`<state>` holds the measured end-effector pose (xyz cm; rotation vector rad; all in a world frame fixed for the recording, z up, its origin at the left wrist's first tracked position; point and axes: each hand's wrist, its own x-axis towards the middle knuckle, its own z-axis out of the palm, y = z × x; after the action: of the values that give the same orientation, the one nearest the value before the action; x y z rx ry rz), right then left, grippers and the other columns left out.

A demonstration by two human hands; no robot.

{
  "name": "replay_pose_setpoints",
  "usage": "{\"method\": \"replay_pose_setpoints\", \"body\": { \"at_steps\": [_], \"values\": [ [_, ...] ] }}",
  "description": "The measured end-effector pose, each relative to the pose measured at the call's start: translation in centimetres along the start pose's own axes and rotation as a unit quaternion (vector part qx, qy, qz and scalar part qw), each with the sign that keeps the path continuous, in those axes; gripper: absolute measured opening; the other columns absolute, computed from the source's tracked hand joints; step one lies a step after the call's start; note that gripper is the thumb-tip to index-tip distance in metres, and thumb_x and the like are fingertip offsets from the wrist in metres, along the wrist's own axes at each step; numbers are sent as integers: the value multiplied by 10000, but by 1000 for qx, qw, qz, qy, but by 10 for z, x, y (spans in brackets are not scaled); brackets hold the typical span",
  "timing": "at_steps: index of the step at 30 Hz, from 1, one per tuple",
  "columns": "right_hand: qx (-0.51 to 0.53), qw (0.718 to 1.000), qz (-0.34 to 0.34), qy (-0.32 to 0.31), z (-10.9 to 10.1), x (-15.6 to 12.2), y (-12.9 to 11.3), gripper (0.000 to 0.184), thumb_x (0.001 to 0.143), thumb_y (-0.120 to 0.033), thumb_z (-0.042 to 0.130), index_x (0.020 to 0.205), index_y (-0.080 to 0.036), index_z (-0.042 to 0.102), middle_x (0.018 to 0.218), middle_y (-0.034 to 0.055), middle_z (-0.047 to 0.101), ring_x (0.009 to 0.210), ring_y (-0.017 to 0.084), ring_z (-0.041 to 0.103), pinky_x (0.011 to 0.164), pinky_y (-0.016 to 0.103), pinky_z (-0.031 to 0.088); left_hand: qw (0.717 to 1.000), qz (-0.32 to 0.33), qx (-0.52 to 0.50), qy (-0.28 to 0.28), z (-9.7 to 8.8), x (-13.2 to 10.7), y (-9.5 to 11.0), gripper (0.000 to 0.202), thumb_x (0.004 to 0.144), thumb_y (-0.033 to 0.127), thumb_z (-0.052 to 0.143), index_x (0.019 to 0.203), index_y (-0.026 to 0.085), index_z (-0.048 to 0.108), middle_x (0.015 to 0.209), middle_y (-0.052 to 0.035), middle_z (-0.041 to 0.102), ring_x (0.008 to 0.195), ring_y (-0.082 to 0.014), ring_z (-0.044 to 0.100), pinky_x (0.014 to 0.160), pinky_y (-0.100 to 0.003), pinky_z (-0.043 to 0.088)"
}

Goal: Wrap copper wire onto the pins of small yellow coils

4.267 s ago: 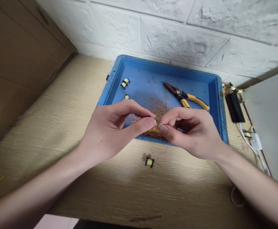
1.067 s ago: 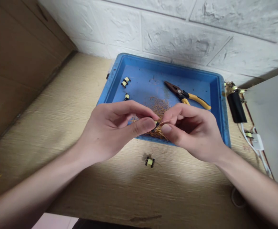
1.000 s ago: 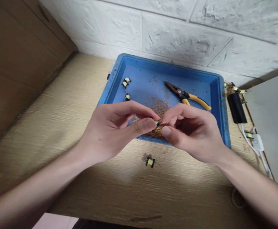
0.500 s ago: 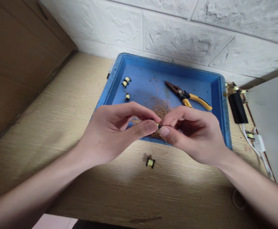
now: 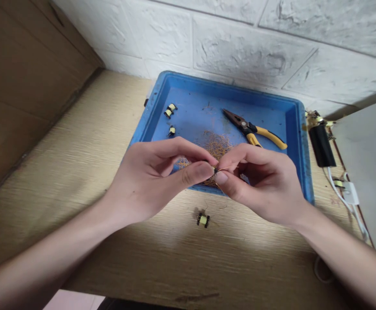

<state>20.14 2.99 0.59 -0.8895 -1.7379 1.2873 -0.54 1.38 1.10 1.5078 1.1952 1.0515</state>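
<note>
My left hand point(image 5: 155, 176) pinches a small black-and-yellow coil bobbin point(image 5: 215, 170) between thumb and forefinger, and most of the bobbin is hidden by my fingertips. My right hand point(image 5: 259, 185) meets it there, its thumb and forefinger closed on a thin copper wire point(image 5: 228, 168) running from the bobbin. Below my hands, a loose tangle of copper wire point(image 5: 216, 146) lies in a blue plastic tray point(image 5: 226, 88). Yellow-handled needle-nose pliers point(image 5: 252, 131) rest just beyond my right hand.
Two more bobbins point(image 5: 170, 110) point(image 5: 172, 131) lie in the tray, and another bobbin point(image 5: 203, 220) stands on the wooden table point(image 5: 78, 146). A black cylinder point(image 5: 321, 145) and white cable point(image 5: 339, 191) lie right of the tray, beside a grey panel point(image 5: 365, 150). A white brick-textured wall point(image 5: 239, 43) runs behind.
My fingertips have come closer together around the bobbin, which now shows between them with a thin wire at my right hand. The view has shifted slightly. The tray contents have not visibly moved.
</note>
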Motion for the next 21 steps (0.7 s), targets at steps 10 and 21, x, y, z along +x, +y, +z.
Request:
{"method": "replay_pose_setpoints", "body": {
  "at_steps": [10,21],
  "values": [
    [-61,995,-70,35,3,-3,-1,79,916,-184,759,866,-213,705,597,-51,578,563,96,534,488,236,403,1000,-12,-12,-10,-2,1,1,47,886,265,828,855,298,841,787,65,806,733,-97,732,629,-125,554],
    [-66,995,-72,21,1,-3,0,91,948,-222,770,874,-220,716,645,-46,594,575,91,509,495,232,387,999,-17,-42,-17,0,1,1,66,887,239,828,870,301,839,809,77,815,741,-79,735,601,-92,532]
  ]
}}
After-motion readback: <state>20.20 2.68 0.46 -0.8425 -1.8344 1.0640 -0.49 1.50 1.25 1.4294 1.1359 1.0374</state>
